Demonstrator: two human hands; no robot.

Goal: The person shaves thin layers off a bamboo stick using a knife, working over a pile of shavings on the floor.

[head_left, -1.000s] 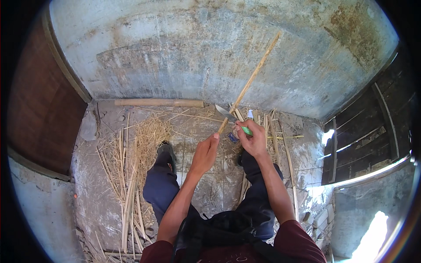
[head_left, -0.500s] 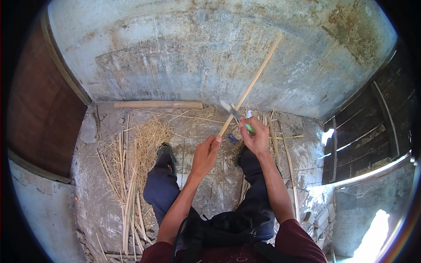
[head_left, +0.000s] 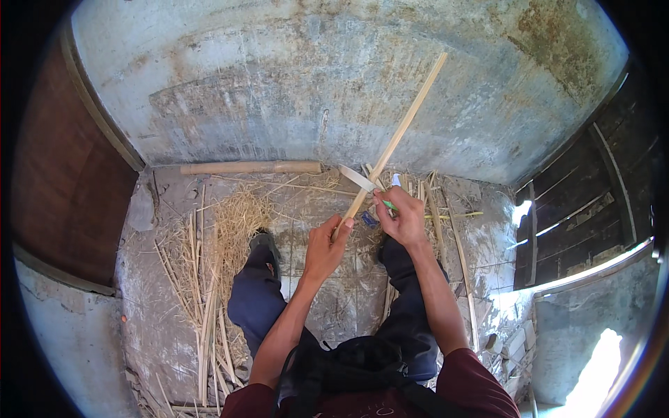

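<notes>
A long, pale bamboo strip slants up and away to the right in front of the wall. My left hand is closed around its near end, between thumb and fingers. In my right hand is a knife with a green handle, its blade pointing left. The blade lies across the strip a little beyond my left hand and appears to touch it. Part of the handle is hidden in my right fingers.
Thin shavings are heaped by my left foot, with split strips left of my leg. A thick bamboo pole lies along the wall's foot. More strips lie at right, near broken bricks and a slatted wooden panel.
The knife blade has turned flatter and now crosses the strip more squarely, pointing further left. The strip has rolled slightly and shows a wider face. Both hands stay almost in place.
</notes>
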